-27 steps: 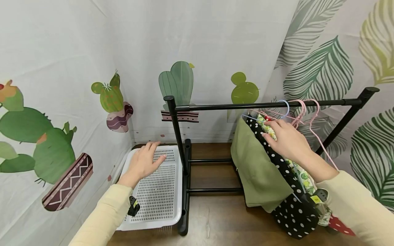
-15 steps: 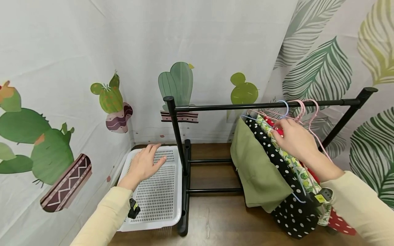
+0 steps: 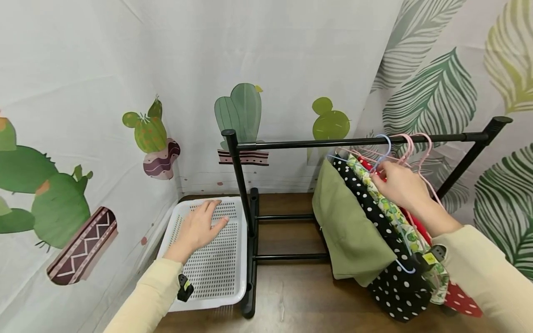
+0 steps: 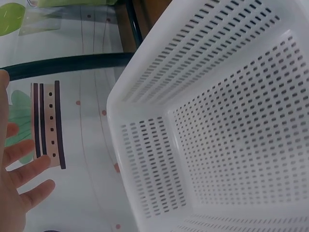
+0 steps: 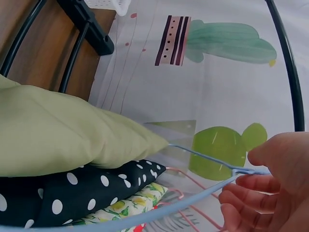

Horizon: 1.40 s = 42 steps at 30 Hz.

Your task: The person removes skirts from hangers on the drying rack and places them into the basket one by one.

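A blue hanger (image 3: 383, 150) hooks over the black rail, with a green cloth (image 3: 350, 226) hanging from it. My right hand (image 3: 401, 185) pinches this hanger at the base of its hook; in the right wrist view the thumb and fingers of the hand (image 5: 270, 183) close round the blue hanger (image 5: 207, 193). Black polka-dot, lemon-print and red garments hang just behind the green one. Over the white basket (image 3: 243, 277) hovers my left hand (image 3: 197, 229), fingers spread, holding nothing. The left wrist view shows that hand (image 4: 21, 179) beside the basket (image 4: 120, 145).
The black rack's rail (image 3: 291, 145) spans from a left post (image 3: 239, 185) to a right post (image 3: 466, 159). Pink hangers (image 3: 426, 152) share the rail's right part. Patterned curtains stand behind, and the wooden surface (image 3: 300, 296) lies below.
My right hand has moved a little lower along the hangers, and its fingers have closed on the blue hanger. The left hand has shifted slightly right, still over the basket.
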Tool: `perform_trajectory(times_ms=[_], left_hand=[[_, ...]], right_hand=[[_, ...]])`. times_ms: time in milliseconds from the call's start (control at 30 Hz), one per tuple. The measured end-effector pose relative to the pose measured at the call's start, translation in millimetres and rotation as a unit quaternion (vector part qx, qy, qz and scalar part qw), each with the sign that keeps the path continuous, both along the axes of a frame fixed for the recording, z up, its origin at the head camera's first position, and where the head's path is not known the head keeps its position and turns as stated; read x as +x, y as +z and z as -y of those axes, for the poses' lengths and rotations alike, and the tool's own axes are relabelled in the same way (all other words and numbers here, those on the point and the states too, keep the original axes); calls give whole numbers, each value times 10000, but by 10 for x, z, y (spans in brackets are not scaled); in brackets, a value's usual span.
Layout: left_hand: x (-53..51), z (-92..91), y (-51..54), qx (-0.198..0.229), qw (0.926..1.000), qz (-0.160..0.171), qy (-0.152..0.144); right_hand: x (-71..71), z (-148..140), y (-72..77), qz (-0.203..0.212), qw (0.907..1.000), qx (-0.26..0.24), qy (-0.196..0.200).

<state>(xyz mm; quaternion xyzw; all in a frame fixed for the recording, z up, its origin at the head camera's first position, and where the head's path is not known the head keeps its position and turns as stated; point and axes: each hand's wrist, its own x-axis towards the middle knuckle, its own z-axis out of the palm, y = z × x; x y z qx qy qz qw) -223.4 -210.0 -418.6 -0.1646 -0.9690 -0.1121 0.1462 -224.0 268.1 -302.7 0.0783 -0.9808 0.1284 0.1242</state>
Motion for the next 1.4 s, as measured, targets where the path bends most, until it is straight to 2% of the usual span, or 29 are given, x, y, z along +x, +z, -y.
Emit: perform_trajectory(times_ms=[167, 333, 533, 900, 1167, 1400], left_hand=[[26, -60, -95, 93, 9999, -115, -80], [47, -111, -166, 168, 9998, -14, -98], [80, -168, -207, 250, 9995, 143, -127], [120, -244, -290, 528, 9983, -147, -218], [114, -314, -352, 679, 9975, -176, -128], [106, -375, -367, 743, 9968, -166, -225]], right_hand=[[-59, -21, -24, -142, 9999, -55, -39], [-90, -38, -42, -243, 9996, -83, -80], [-113, -38, -68, -263, 9994, -140, -188], [-138, -7, -78, -182, 9990, -158, -375], [-163, 17, -85, -128, 9984, -277, -484], [-184, 38, -106, -141, 9976, -398, -545]])
